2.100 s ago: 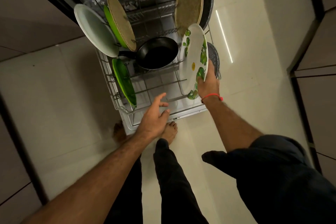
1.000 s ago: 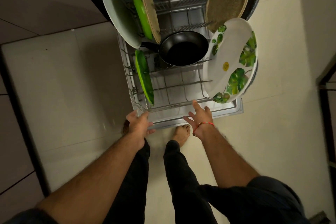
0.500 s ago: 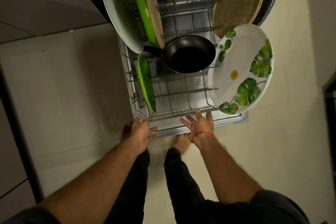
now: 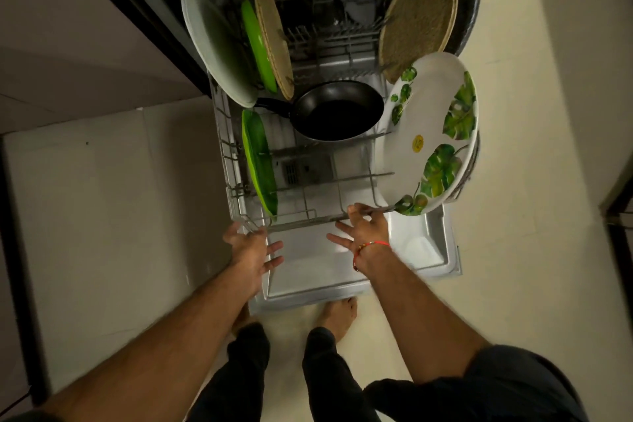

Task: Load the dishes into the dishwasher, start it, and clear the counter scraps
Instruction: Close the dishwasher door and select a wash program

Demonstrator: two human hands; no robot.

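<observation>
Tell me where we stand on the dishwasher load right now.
Loaded: the leaf-print plate, black pan, green plates and woven mats stand in the lower rack. In hand: both hands are at the rack's front rail, the left hand open by its corner and the right hand with fingers on the wire, apparently to push it in. Left: the door is down, so closing and starting remain. The counter is out of view.

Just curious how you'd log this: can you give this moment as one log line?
step: pushing rack in | left hand: open, at rack front | right hand: open, fingers on front wire | leaf plate: racked | pan: racked
</observation>
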